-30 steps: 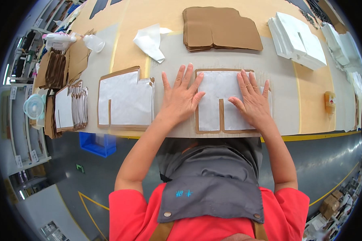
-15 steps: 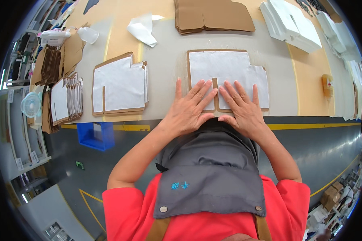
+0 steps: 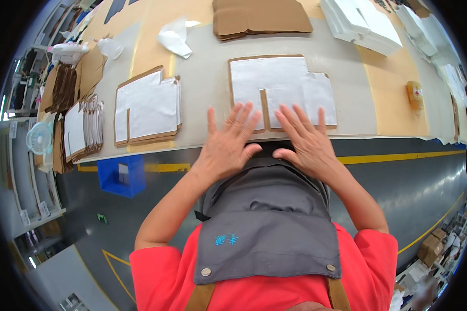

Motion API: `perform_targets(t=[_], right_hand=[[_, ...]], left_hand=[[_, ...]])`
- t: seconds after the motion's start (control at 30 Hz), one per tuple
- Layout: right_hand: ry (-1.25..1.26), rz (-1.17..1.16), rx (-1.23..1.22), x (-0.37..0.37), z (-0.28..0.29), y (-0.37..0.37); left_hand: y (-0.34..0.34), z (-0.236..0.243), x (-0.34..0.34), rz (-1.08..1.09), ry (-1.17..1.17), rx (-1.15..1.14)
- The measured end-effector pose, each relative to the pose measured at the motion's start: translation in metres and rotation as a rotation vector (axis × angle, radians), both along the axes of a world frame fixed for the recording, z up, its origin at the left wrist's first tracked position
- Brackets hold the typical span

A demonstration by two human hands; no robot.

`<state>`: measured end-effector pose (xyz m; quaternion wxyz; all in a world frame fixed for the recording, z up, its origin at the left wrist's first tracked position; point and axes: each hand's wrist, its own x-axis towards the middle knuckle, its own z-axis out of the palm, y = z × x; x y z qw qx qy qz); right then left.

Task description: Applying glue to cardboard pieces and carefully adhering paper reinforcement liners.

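Observation:
A white-faced piece with a brown border and a brown slot (image 3: 285, 78) lies flat at the near edge of the work table. Its upper right corner is stepped. My left hand (image 3: 225, 140) is at the piece's lower left, fingers spread, palm down, holding nothing. Over its lower middle and right is my right hand (image 3: 306, 137), also spread and without anything in it. Whether the fingertips touch the surface or hover just above it, I cannot tell. To the left, a small stack of similar white-faced pieces (image 3: 149, 106) rests on the table.
A brown stack of cut sheets (image 3: 259, 18) lies at the far middle, white stacked pieces (image 3: 360, 23) to its right. Crumpled white sheet (image 3: 175, 39), squeeze bottle (image 3: 110, 48), upright pieces (image 3: 83, 129) and small fan (image 3: 39, 138) are left. A yellow bottle (image 3: 414, 96) stands right; a blue bin (image 3: 122, 176) sits below.
Both hands have drawn back toward me and moved apart, uncovering more of the white-faced piece. The whole view has shifted slightly.

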<state>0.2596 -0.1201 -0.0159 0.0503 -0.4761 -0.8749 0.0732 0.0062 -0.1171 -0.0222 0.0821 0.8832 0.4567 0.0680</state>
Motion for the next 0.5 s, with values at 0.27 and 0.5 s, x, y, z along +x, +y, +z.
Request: perform_targets(t=[0.27, 0.5], right_hand=[[-0.077, -0.255, 0.050, 0.018, -0.027, 0.018], [-0.154, -0.499, 0.025, 0.095, -0.015, 0.015]], left_hand=[[0.026, -0.011, -0.001, 0.142, 0.045, 0.039], [0.049, -0.010, 0.014, 0.142, -0.027, 0.040]])
